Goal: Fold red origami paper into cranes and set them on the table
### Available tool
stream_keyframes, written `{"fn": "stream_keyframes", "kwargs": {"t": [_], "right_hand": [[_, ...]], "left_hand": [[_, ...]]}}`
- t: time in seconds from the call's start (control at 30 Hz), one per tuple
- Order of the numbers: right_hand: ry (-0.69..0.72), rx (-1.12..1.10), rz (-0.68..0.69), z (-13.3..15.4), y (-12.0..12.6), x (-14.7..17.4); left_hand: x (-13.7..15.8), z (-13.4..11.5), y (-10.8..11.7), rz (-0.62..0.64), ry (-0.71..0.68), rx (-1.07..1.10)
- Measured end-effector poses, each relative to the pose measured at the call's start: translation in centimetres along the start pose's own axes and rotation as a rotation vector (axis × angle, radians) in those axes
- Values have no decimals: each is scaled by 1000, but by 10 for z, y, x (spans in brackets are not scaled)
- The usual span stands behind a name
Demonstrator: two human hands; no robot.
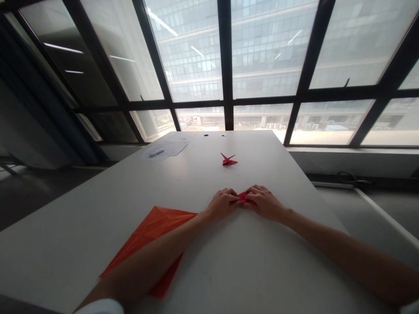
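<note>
A small piece of folded red paper (242,197) lies low over the white table, gripped from both sides. My left hand (223,204) pinches its left end between thumb and fingers. On the other side, my right hand (263,203) has its fingers closed on the right end, covering much of the paper. Farther back stands a red origami crane (228,161), apart from both hands, with thin points sticking up. Under and beside my left forearm is a large creased orange-red sheet of paper (147,231), partly hidden by the arm.
The white table (203,174) runs away toward tall dark-framed windows. Printed sheets (175,148) lie at its far left, with a white marker-like object (156,152) on them. Two small dark spots or holes show near the far edge. A cable (352,178) lies right of the table.
</note>
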State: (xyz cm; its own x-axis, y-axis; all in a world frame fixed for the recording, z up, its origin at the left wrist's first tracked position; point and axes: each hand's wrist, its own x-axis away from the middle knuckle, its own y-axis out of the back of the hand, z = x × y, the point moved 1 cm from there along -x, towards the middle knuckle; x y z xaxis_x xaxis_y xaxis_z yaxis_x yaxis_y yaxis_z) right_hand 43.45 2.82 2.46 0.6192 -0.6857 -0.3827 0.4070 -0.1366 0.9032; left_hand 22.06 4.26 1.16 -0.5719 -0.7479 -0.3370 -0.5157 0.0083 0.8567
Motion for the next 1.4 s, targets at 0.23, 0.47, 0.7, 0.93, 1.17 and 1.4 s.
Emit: {"fn": "stream_keyframes", "kwargs": {"t": [0.23,0.47,0.7,0.93,1.17,1.4], "right_hand": [[-157,-145,-72,-6,-14,-4],[-180,-135,-80,-8,-21,-6],[-151,17,-18,-4,-11,-6],[-102,80,39,7,-3,-4],[-155,-10,-2,0,-7,-6],[-286,-152,-119,-17,-21,-9]], "left_hand": [[-3,7,0,-53,58,125],[6,-17,2,21,-65,-87],[16,-30,-3,204,-10,-283],[22,-18,-3,253,267,-353],[15,-23,-3,69,129,-379],[18,-32,-14,221,-5,-205]]}}
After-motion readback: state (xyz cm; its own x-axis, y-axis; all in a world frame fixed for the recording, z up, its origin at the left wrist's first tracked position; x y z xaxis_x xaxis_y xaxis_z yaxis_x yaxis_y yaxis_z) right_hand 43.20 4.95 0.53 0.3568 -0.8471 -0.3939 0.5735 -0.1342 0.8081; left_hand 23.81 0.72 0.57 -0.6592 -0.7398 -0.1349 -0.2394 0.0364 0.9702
